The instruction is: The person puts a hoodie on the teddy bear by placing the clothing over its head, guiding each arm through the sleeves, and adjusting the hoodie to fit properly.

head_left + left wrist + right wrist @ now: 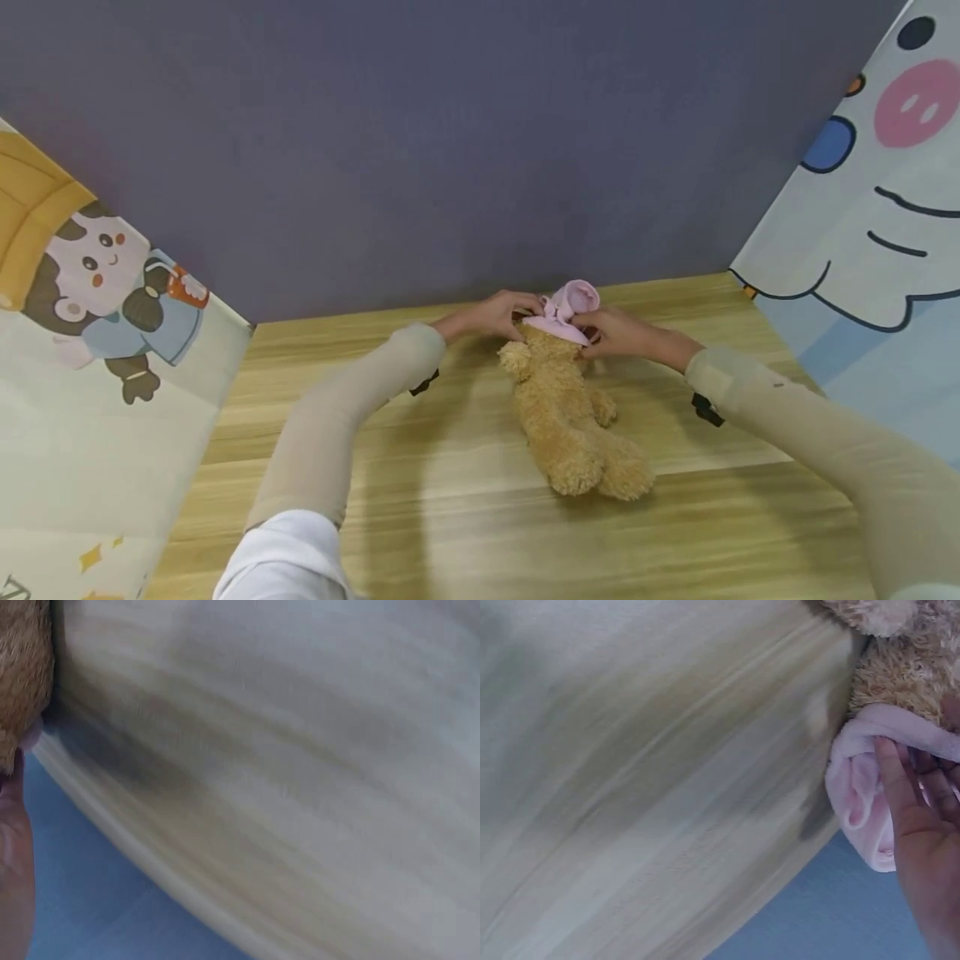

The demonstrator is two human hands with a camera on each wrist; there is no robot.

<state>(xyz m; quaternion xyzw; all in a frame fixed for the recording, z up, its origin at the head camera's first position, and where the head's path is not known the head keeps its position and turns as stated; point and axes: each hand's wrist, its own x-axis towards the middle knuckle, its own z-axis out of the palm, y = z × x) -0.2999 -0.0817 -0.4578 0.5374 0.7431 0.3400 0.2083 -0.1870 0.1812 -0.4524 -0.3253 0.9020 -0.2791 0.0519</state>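
Wood-grain tabletop (465,542), backed at 12 o'clock by a dark blue-grey panel (450,150); printed cartoon panels flank it, a monkey figure (97,267) at 10 o'clock and a pink-snouted figure (892,183) at 2 o'clock. Tan plush toy (551,408) lies on the tabletop right of centre, head end toward 12, feet toward 5. Pink cloth piece (561,310) sits over the head end, near the far edge; its rolled part points to 1 o'clock. Left grip (497,315): bare hand at the cloth's 9 o'clock, fingers bent and clamped on its edge, thumb beside the fur. Left wrist view catches only part of this hand, against the fur. Right grip (622,333): bare hand at the cloth's 4 o'clock, clamped on the rim; right wrist view shows fingers tucked under the folded rim. Toy's body extends from between the two grips toward 5 o'clock, untouched below the head.
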